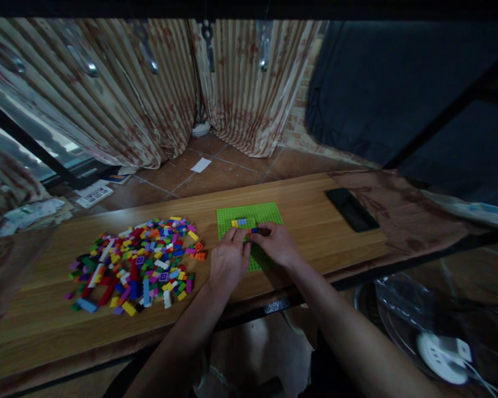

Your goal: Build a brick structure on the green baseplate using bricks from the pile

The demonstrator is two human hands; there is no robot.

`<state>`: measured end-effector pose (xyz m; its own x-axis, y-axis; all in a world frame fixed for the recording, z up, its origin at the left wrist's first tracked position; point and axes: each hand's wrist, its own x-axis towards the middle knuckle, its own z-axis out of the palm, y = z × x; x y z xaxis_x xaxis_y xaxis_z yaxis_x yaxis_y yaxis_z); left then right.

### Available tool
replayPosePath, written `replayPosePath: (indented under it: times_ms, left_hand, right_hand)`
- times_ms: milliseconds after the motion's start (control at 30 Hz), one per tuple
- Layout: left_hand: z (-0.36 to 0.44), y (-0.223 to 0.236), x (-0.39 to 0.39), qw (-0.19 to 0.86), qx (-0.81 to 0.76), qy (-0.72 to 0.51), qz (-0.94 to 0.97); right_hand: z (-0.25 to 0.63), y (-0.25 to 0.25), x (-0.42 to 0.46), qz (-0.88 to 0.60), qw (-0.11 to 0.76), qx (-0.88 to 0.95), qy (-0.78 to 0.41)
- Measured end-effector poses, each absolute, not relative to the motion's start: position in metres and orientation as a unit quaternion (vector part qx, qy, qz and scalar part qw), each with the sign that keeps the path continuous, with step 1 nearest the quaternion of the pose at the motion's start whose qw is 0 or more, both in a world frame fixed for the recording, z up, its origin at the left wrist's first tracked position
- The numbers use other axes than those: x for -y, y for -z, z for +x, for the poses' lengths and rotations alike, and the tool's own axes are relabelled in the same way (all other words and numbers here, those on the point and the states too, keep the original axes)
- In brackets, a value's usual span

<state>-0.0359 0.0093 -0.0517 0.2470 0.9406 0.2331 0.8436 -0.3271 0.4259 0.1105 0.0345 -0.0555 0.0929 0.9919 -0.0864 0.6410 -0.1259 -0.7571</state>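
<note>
A green studded baseplate (249, 211) lies on the wooden bench, partly covered by my hands. Near its middle sit a yellow brick (234, 223) and a light blue brick (242, 222), side by side. Just in front of them, my left hand (231, 257) and my right hand (279, 244) meet with fingers pinched. Between the fingertips shows a short row of toy bricks (250, 231), orange or red at the left and dark blue at the right. Whether this row is pressed onto the plate or held above it, I cannot tell.
A wide pile of loose coloured bricks (136, 265) spreads over the left of the wooden bench (307, 221). A black phone-like slab (352, 209) lies at the right. Beyond the bench hang striped curtains (244, 88). A white power strip (442, 356) sits low at the right.
</note>
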Motion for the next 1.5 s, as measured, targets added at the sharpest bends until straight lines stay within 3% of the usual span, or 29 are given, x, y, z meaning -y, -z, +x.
replayPosePath:
  times_ms: [333, 500, 633, 867, 967, 1133, 1367, 1500]
  left_hand:
    - [-0.058, 0.043, -0.011, 0.151, -0.608, -0.348, 0.698]
    - [-0.066, 0.053, -0.021, 0.256, -0.637, -0.356, 0.634]
    - [-0.061, 0.06, -0.021, 0.346, -0.621, -0.34, 0.616]
    - [-0.058, 0.053, -0.008, 0.346, -0.617, -0.321, 0.63]
    - [-0.057, 0.051, -0.005, 0.355, -0.607, -0.306, 0.642]
    - [-0.067, 0.042, -0.009, 0.298, -0.642, -0.284, 0.647]
    - [-0.089, 0.04, -0.009, 0.064, -0.652, -0.215, 0.724]
    - [-0.09, 0.049, -0.006, 0.041, -0.666, -0.138, 0.732]
  right_hand:
    - [0.123, 0.054, -0.041, -0.634, 0.362, 0.527, -0.435]
    - [0.127, 0.057, -0.039, -0.631, 0.417, 0.489, -0.434]
    - [0.123, 0.064, -0.039, -0.612, 0.386, 0.555, -0.41]
    - [0.124, 0.06, -0.034, -0.625, 0.345, 0.598, -0.365]
    - [0.125, 0.058, -0.031, -0.645, 0.32, 0.632, -0.289]
    - [0.118, 0.063, -0.031, -0.648, 0.333, 0.659, -0.19]
    - [0.102, 0.068, -0.027, -0.589, 0.3, 0.735, -0.152]
    - [0.1, 0.069, -0.026, -0.599, 0.285, 0.736, -0.139]
